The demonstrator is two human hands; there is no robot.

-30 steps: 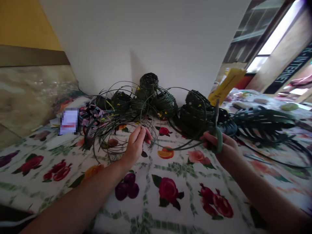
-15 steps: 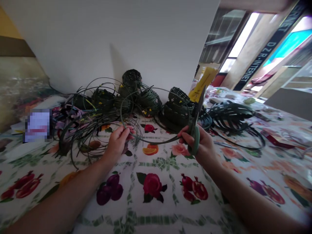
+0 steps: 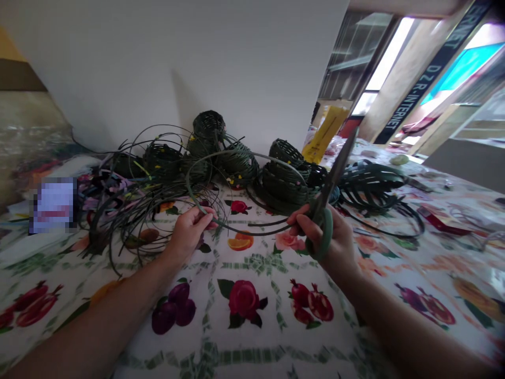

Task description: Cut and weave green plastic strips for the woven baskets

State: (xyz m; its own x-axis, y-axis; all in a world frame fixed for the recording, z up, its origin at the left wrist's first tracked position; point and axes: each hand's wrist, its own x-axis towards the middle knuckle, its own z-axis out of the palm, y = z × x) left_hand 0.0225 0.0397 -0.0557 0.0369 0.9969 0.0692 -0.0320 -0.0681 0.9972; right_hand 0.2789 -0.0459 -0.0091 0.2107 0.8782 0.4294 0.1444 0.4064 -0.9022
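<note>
left hand [image 3: 189, 232] pinching strand [image 3: 252, 230], right hand [image 3: 325, 237] scissors [image 3: 334, 176]

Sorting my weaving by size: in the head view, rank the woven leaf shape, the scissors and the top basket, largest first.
Largest: woven leaf shape.
Then, unranked: green-handled scissors and top basket. The scissors look longer, but they are nearer the camera, so that order is unsure.

White capitals reading "DZ R-INTERNET" can be made out along a dark banner [image 3: 412, 95] at the upper right, and "ERNET" is repeated further up the same strip. A pixelated white card [image 3: 53, 205] at the left is blurred beyond reading.
</note>
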